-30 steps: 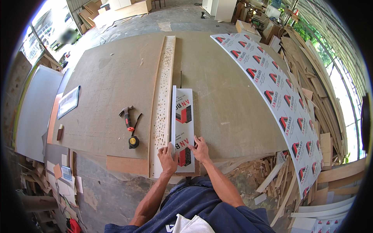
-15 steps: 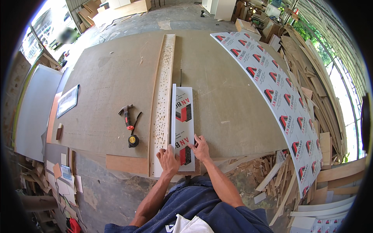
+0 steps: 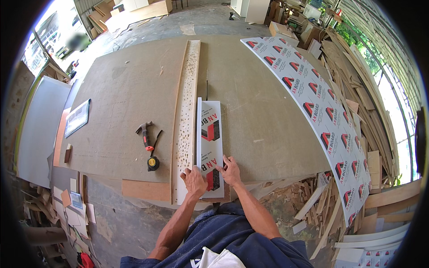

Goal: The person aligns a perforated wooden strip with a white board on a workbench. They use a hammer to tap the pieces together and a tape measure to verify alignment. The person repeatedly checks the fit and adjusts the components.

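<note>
little has moved in the past second: the left hand has fanned its fingers slightly farther left, while the narrow printed board stays put at the near edge of the brown worktable, its length pointing away from the wearer. white, with red and black markings and a raised lip along its left side, the board lies between the two hands. the left hand is spread palm down, thumb toward the board's face, other fingers over the neighboring speckled strip. the right hand rests at the opposite edge, thumb on the face, remaining fingers bent beside it; whether it pinches the board cannot be told. just beyond the board's far end lies a thin dark rod. left of the strip, a claw hammer lies near a yellow-and-black tape measure, and farther left are a shiny rectangular panel and a small brown block. to the right, a large printed sheet with matching markings runs along the table's side, overhanging its near corner. wood offcuts lie heaped below, with long planks stacked beyond.
</note>
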### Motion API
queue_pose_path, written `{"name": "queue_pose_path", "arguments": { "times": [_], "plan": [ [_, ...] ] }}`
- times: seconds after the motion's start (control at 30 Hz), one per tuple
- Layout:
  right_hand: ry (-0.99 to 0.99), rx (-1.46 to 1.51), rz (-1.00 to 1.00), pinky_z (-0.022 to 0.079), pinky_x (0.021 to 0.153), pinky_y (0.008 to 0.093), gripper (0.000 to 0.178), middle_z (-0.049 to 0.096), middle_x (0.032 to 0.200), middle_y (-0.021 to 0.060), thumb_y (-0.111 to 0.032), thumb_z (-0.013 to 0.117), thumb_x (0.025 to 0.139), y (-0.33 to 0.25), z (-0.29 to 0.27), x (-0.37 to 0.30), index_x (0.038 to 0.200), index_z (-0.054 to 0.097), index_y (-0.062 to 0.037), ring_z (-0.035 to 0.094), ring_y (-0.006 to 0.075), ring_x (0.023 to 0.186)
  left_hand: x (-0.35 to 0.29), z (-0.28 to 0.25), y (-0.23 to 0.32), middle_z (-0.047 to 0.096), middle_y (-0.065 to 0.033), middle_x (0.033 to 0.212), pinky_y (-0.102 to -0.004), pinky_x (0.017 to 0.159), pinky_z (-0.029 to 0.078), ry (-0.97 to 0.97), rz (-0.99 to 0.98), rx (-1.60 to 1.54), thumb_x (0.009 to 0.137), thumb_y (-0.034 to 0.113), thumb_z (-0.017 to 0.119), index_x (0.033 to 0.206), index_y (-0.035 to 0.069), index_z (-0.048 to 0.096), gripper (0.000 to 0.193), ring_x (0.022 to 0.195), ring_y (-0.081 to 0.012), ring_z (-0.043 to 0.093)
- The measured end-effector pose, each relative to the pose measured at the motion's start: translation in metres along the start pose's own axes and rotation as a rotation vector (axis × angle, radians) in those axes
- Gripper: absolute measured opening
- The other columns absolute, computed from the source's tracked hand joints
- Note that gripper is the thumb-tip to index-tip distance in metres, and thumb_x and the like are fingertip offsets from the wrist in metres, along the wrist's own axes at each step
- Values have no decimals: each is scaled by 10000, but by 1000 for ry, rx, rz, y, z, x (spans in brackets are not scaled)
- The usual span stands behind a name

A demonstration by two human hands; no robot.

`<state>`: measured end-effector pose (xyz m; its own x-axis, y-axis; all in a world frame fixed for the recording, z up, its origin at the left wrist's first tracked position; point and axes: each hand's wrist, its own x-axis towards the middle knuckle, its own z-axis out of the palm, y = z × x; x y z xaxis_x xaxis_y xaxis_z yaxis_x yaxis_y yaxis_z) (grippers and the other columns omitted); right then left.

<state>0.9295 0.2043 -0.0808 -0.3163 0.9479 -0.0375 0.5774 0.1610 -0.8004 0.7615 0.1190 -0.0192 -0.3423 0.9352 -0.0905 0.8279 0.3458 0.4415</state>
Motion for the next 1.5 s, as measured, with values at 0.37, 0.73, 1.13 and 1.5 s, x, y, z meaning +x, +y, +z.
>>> {"name": "queue_pose_path", "arguments": {
  "times": [0.37,0.73,1.13,1.5],
  "plan": [
    [-7,-14,4,525,718,331,757,523,1029,88,-421,777,902,-2,-2,0,1440,538,55,587,169,740,3,-1,-1,668,-198,886,-493,925,315,-3,3,-12,706,48,687,946,-9,583,268,1024,-364,556],
    [-23,-39,-3,532,712,347,723,542,1053,111,-384,782,900,-4,-2,2,1418,547,63,602,183,730,4,-2,-2,680,-203,909,-493,924,323,-16,-1,-16,694,44,689,958,-5,584,288,1037,-369,554],
    [42,-92,21,528,745,365,679,548,1077,97,-282,812,842,32,-11,-2,1423,578,-21,605,198,743,-8,18,18,667,-205,948,-508,937,331,-29,33,-89,707,78,721,983,6,568,324,1055,-373,536],
    [283,-126,195,523,743,354,627,611,1062,92,-333,818,836,94,-108,-18,1328,654,20,628,191,753,5,71,114,697,-203,919,-493,922,371,-113,304,-140,733,149,718,987,-12,580,331,1036,-371,577]
  ]
}}
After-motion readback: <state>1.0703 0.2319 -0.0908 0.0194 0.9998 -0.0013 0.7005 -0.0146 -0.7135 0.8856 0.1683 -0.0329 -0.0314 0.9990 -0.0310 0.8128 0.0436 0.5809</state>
